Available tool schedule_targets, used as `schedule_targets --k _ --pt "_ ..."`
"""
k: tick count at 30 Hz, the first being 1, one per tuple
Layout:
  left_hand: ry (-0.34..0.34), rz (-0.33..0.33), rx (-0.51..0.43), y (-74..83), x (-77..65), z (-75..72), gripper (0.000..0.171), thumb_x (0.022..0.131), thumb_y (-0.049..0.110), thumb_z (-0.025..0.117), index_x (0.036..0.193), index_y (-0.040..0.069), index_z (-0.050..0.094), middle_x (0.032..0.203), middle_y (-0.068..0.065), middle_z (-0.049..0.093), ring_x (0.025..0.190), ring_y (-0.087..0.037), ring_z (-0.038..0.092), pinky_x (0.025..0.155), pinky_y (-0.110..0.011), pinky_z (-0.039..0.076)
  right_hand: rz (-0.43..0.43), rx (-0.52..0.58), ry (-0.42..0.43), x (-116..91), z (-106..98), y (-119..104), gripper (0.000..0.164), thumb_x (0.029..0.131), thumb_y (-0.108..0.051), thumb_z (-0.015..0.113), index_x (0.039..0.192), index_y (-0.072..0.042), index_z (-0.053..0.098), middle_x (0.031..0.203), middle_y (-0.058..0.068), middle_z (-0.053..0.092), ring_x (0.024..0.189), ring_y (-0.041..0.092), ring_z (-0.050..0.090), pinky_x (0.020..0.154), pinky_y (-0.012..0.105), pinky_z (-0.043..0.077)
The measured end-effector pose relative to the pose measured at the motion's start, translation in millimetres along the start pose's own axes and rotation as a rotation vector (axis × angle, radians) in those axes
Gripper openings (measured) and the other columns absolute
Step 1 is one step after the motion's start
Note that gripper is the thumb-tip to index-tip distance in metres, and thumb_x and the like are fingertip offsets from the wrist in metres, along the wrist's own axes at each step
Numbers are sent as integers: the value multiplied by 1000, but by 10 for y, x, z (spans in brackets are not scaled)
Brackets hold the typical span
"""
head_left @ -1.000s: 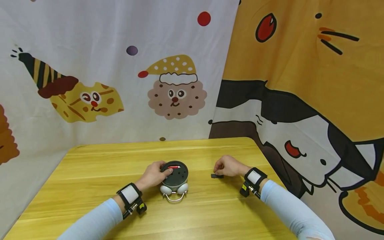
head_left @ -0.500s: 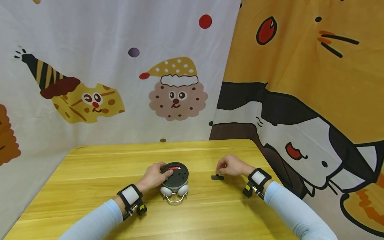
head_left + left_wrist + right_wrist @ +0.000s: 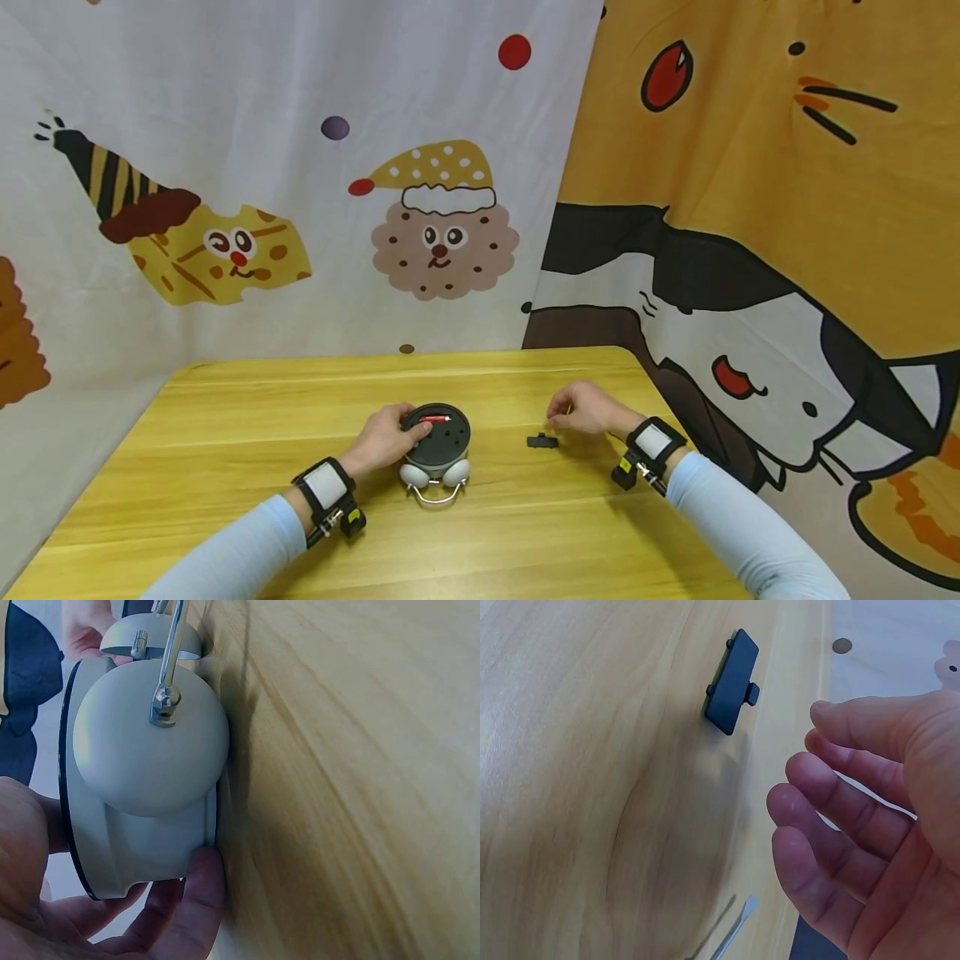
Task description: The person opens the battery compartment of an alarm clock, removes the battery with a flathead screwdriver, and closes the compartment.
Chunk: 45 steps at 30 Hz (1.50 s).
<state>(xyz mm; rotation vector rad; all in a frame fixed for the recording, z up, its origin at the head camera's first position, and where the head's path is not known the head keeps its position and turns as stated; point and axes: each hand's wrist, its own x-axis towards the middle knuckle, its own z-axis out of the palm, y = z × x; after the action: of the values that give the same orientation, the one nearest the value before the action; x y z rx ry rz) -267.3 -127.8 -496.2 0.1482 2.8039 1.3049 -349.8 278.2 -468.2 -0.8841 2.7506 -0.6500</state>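
An analogue-style twin-bell alarm clock [image 3: 442,447] lies with its black back up, its two pale bells [image 3: 154,739] and wire handle toward me. A red battery [image 3: 437,418] shows in the slot of its back. My left hand [image 3: 378,440] grips the clock's left side, thumb over the back and fingers round the body. To the right, a small black battery cover [image 3: 542,442] with tabs lies on the table. My right hand [image 3: 588,408] is just beyond and right of it, fingers loosely bent and apart from the cover, holding nothing in the right wrist view.
The wooden table [image 3: 480,542] carries these things, with a patterned curtain [image 3: 450,100] behind its far edge. A flat-tipped metal shaft [image 3: 739,926], like a screwdriver's blade, shows at the bottom of the right wrist view. Both wrists wear camera straps [image 3: 651,446].
My right hand has drawn back from the battery cover, a little right and away from me, leaving it fully visible on the table. My left hand and the clock have stayed put.
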Motion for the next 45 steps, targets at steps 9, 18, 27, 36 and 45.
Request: schedule_targets --k 9,18,27,36,45 --pt "-11 92 -9 -264 133 66 54 106 46 77 128 -3 74 109 -17 79 90 -22 69 77 -32 55 72 -17 26 -28 -85 10 15 102 -18 83 113 -7 84 89 -4 77 81 9 65 75 30 53" --pt "-3 119 3 -375 186 112 54 105 49 77 126 0 76 110 -16 80 91 -21 69 76 -31 55 106 -43 63 -63 -196 37 27 100 -21 84 121 -4 82 95 0 79 82 11 65 77 32 55" --pt "-11 33 -30 -67 6 -22 42 105 36 80 127 0 76 116 -16 81 99 -23 71 84 -36 58 152 -69 80 -134 -302 44 31 100 -21 85 124 -2 79 101 3 79 84 13 67 77 34 56" --pt "0 148 -11 -306 139 56 57 107 49 76 128 -4 74 115 -21 80 96 -24 71 80 -34 57 215 -137 97 -235 -427 102 36 96 -24 88 122 -2 79 109 8 81 100 25 73 92 49 61" --pt "-12 8 -50 -29 12 9 35 103 31 82 124 3 77 113 -11 80 96 -18 67 79 -30 53 286 -177 71 -359 -477 133 42 91 -31 93 118 -1 79 109 13 80 99 28 73 92 52 61"
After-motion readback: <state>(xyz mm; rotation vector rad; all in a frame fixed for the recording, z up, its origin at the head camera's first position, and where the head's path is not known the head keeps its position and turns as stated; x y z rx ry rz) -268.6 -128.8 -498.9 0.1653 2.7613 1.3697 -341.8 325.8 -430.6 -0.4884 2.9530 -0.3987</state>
